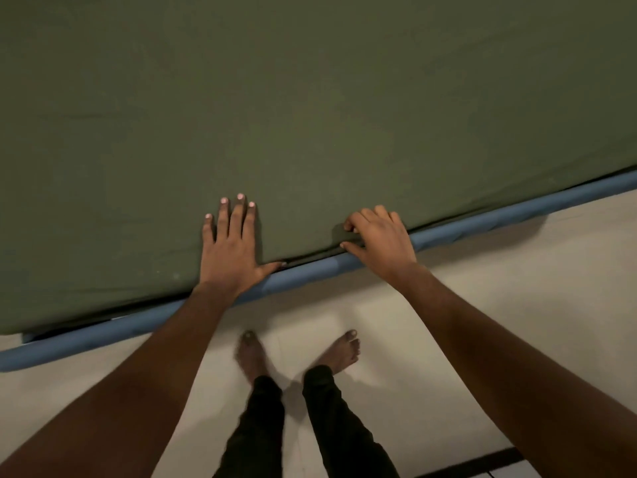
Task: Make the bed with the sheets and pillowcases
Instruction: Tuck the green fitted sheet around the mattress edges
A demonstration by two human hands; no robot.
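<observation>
A dark olive-green sheet (310,98) covers the bed and fills the upper part of the view. Its near edge runs along a blue padded bed edge (482,219). My left hand (231,246) lies flat on the sheet by that edge, fingers straight and spread, thumb at the seam. My right hand (379,236) is at the sheet's edge just to the right, with fingers curled and thumb under, pinching the sheet's border where it meets the blue edge.
I stand barefoot on a pale floor (517,305) close against the bed's side, feet (300,353) below the hands. A dark strip (482,464) crosses the floor at the bottom right.
</observation>
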